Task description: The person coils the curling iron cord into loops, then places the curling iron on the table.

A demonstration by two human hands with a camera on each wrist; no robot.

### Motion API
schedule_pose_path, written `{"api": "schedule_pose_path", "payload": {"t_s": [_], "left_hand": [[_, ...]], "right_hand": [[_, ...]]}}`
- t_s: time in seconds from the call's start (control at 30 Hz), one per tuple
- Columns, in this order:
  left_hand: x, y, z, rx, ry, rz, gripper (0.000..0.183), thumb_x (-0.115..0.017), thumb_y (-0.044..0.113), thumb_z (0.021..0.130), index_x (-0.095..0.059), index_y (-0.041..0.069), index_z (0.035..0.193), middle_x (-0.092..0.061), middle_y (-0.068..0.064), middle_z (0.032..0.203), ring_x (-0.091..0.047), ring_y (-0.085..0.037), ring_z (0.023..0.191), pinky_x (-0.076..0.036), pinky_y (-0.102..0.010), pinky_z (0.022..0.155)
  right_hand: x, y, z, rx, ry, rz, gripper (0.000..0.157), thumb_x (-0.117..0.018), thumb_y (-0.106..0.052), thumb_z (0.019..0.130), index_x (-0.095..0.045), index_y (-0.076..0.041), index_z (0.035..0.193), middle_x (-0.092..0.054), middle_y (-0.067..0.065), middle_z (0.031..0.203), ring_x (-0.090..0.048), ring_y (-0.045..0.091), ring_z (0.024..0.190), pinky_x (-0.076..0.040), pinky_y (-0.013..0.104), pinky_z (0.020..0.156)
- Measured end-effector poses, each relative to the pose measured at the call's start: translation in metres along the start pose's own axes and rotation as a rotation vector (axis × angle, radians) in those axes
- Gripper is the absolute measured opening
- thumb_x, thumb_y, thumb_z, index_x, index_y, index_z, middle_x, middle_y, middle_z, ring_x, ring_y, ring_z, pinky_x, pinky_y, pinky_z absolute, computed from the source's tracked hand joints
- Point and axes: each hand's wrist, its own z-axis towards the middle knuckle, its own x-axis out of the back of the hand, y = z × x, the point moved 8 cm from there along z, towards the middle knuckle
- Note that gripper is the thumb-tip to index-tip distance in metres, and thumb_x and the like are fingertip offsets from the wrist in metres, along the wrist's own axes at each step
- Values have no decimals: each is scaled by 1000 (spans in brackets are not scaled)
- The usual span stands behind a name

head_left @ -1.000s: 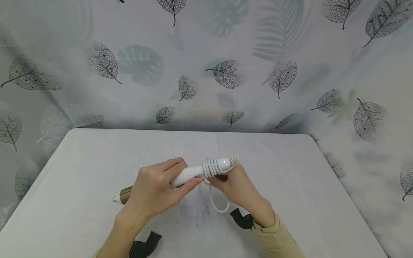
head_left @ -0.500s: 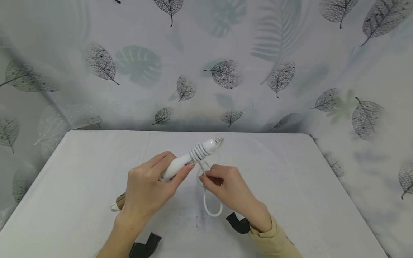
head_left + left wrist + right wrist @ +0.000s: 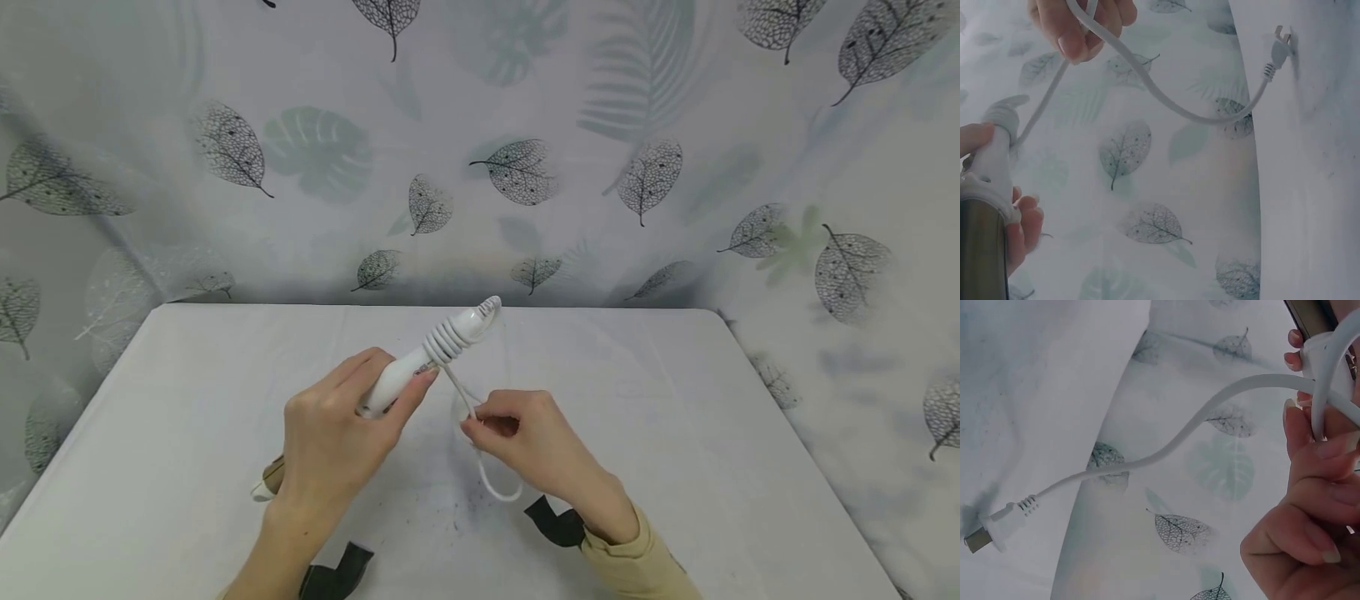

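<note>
My left hand (image 3: 330,437) grips the white handle of a curling iron (image 3: 393,382). Its brownish-gold barrel (image 3: 984,250) extends below that hand, and its white tip shows at the lower left in the head view. Several turns of white cord (image 3: 446,340) are wound round the handle's upper end, which tilts up to the right. My right hand (image 3: 540,437) pinches the loose cord between thumb and fingers, below and right of the handle. From there the cord curves down to a plug (image 3: 1279,53) with flat prongs, seen in both wrist views; the right hand hides it in the head view.
Beneath the hands is a white table (image 3: 637,392) with faint dark specks near its middle. A leaf-printed curtain (image 3: 480,167) stands behind it and at both sides. Black straps (image 3: 337,573) hang at both wrists.
The curling iron has swung left and its corded end has risen. My right hand has come off the corded end, down and left, drawing a length of cord away from the handle.
</note>
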Motion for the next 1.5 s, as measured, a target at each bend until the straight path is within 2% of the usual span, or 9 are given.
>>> {"api": "schedule_pose_path", "payload": {"t_s": [0.23,0.4,0.47,0.57,0.8,0.97,1.2,1.37,1.5], "left_hand": [[7,-4,3,17,50,35,29,-74,37,88,-65,12,77,-59,4,70,-43,-6,50,-35,-23,44],[13,-13,4,42,82,92,30,-73,37,87,-64,11,76,-58,2,67,-39,-7,49,-32,-24,43],[13,-16,4,48,73,106,29,-76,35,85,-63,11,75,-56,2,65,-38,-6,49,-30,-24,42],[9,-18,4,47,41,121,29,-78,33,84,-62,11,74,-55,2,65,-37,-6,48,-29,-24,42],[-2,-24,1,88,-43,140,34,-79,32,86,-59,8,73,-57,-2,69,-39,-10,49,-31,-26,44],[-13,-27,-3,121,-120,124,33,-80,30,86,-60,4,81,-62,-7,81,-46,-14,52,-39,-28,46],[-19,-30,-5,157,-163,107,33,-79,26,86,-64,-2,95,-65,-20,102,-63,-27,71,-55,-41,59],[-17,-33,-6,200,-176,101,38,-74,30,91,-64,-4,103,-63,-22,106,-65,-31,75,-56,-44,63],[-18,-34,-7,201,-219,130,38,-74,30,92,-65,-6,101,-64,-24,103,-65,-31,72,-56,-43,61]], "right_hand": [[-5,-3,-1,43,-91,-56,32,-70,-4,89,-53,-16,65,-37,-12,63,-34,-1,56,-30,17,53],[-6,-6,-3,118,-98,-225,19,-72,-3,89,-68,-10,72,-34,-10,62,-32,-2,55,-33,16,50],[-5,-7,-3,149,-69,-307,9,-74,-4,88,-74,-9,80,-35,-9,63,-33,0,57,-34,16,51],[0,-10,-6,194,-14,-422,7,-77,-4,86,-74,-9,82,-34,-8,64,-34,3,60,-34,16,53],[17,-17,-11,271,175,-660,32,-81,4,78,-58,-14,65,-22,-8,64,-26,8,59,-29,22,59],[28,-19,-13,265,329,-786,30,-84,6,72,-62,-13,67,-28,-5,59,-23,10,56,-27,25,60],[34,-20,-15,218,442,-830,25,-87,4,69,-70,-13,75,-39,-3,51,-23,10,50,-21,27,60],[33,-27,-16,281,482,-804,23,-83,7,73,-74,-10,84,-64,2,65,-52,18,56,-31,31,63],[36,-34,-17,321,529,-783,20,-79,6,78,-75,-10,89,-71,4,75,-63,23,70,-36,35,67]]}}
